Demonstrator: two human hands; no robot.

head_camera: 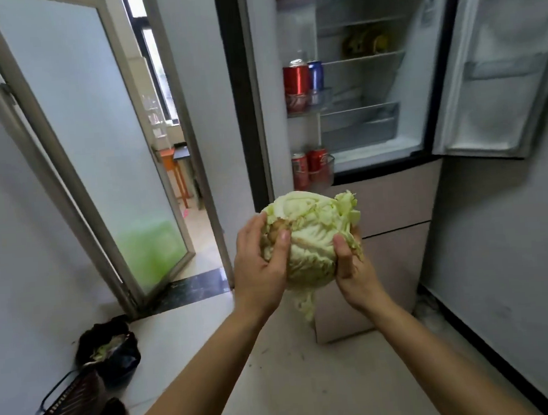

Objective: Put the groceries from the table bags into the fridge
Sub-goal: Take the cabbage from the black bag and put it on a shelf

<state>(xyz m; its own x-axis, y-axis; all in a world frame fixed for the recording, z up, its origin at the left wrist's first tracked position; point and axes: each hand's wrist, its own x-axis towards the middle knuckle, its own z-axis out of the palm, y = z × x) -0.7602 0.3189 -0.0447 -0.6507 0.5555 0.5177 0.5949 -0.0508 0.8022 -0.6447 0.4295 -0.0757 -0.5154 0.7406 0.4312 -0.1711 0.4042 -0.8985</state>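
From the head camera, you've got the cabbage (310,237) up in front of you, carried in both hands at about the level of the fridge's lower drawers. Your left hand (260,266) wraps its side, thumb pressed across the stem end, fingers curled round behind. Your right hand (351,266) cups it from the other side, thumb on the front and fingers tucked under the loose leaves. One ragged leaf hangs down below the head. The fridge (395,199) stands straight ahead with both upper doors swung open. The right door (499,62) looks bare. The left door bins hold a red can (296,79), a blue can (315,74) and two more red cans (310,167) lower down. Something yellow (365,43) sits on an upper shelf, too blurred to name. The clear drawer (361,126) at the bottom looks like the natural home for this one. The cabbage isn't in yet, so this item is mid-delivery. The table and its bags are out of view, so you can't judge how much is left.
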